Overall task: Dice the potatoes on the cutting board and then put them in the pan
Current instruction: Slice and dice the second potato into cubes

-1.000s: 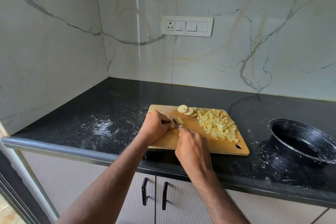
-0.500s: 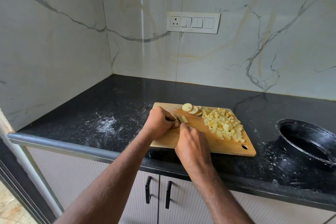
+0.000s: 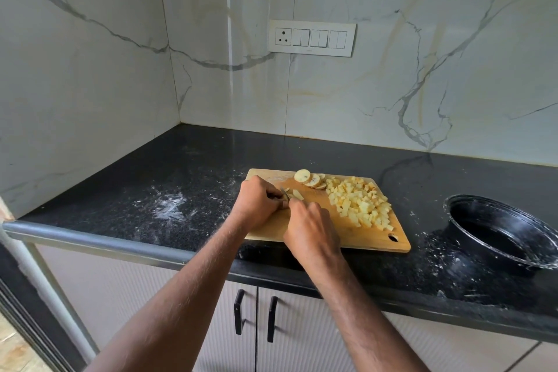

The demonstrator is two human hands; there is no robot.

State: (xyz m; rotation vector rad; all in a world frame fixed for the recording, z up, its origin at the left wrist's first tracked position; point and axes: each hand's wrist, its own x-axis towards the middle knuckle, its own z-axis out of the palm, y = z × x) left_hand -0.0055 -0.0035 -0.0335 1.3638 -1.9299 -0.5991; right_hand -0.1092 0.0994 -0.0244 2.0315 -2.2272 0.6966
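Both hands (image 3: pixel 312 231) on potato pc (image 3: pixel 297 195), board (image 3: pixel 362 240) left.

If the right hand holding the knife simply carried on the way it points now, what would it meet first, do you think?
The right hand points away and slightly left, so it would probably first meet the pale potato pieces by the small knife blade, next to the left hand, on the wooden cutting board. Depth is uncertain.

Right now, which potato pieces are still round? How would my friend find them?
Start at the black stone counter and find the pale wooden cutting board beside the black round pan. At the board's far edge lie the round potato slices, overlapping in a short row. They are flat discs, unlike the heap of small yellow potato cubes next to them.
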